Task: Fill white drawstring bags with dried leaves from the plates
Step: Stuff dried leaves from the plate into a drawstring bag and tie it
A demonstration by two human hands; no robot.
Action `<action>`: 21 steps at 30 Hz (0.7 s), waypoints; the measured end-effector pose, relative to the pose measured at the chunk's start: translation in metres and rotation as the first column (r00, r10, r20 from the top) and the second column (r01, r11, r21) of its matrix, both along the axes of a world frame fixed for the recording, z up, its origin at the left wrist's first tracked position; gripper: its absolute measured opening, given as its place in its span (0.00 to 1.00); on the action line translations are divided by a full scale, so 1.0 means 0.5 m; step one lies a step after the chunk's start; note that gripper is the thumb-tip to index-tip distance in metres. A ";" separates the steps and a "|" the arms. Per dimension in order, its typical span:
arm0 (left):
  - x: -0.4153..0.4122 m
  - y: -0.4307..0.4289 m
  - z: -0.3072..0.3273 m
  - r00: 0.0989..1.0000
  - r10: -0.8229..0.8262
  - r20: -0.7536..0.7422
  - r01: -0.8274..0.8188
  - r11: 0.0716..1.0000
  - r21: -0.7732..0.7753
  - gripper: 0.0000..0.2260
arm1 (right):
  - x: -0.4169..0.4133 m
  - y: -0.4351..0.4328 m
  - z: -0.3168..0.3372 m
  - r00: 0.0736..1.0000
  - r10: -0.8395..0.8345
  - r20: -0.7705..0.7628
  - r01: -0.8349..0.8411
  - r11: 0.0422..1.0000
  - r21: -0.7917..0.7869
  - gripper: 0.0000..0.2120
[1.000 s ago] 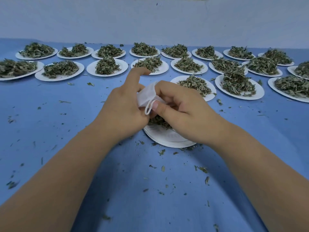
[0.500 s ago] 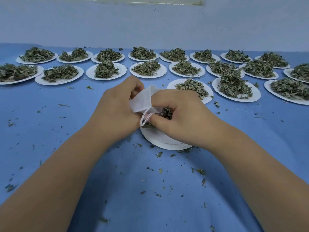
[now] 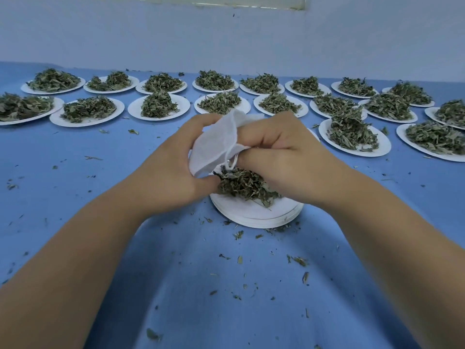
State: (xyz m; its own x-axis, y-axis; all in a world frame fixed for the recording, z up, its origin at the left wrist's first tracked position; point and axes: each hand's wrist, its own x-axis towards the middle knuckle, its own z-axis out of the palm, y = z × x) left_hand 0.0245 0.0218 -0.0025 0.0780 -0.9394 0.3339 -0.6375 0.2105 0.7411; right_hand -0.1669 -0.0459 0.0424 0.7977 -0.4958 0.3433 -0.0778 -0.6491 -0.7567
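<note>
My left hand (image 3: 166,172) grips the small white mesh drawstring bag (image 3: 216,144) while my right hand (image 3: 284,157) pinches its rim above the dried green leaves (image 3: 244,185) on the stacked white paper plates (image 3: 259,215).

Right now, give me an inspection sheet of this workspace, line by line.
Surface: blue table cover, carrying rows of plates.
Job's things: white drawstring bag held above a stack of plates bearing dried leaves; many leaf-filled plates behind.
Clutter: leaf crumbs scattered over the cover.
Grippers: left hand grips the bag; right hand pinches its mouth with curled fingers.
Cables: nothing seen.
Surroundings: pale wall behind the table.
</note>
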 end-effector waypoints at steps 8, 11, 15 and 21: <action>0.011 0.008 0.009 0.956 0.148 0.254 -0.137 0.989 -0.060 0.21 | 0.016 -0.003 0.019 0.862 -0.036 -0.505 -0.149 0.935 -0.321 0.21; 0.013 0.009 0.013 0.902 0.189 0.388 -0.165 0.982 -0.095 0.23 | 0.032 -0.009 0.009 0.819 -0.132 -0.559 -0.147 0.893 -0.426 0.10; 0.032 0.010 0.014 0.849 0.215 0.483 -0.217 0.975 -0.053 0.27 | 0.034 -0.006 0.021 0.833 -0.098 -0.545 -0.120 0.929 -0.351 0.15; 0.001 0.018 0.024 0.918 0.174 0.357 -0.128 0.980 -0.150 0.33 | 0.039 -0.002 0.035 0.897 0.025 -0.441 -0.167 0.944 -0.286 0.18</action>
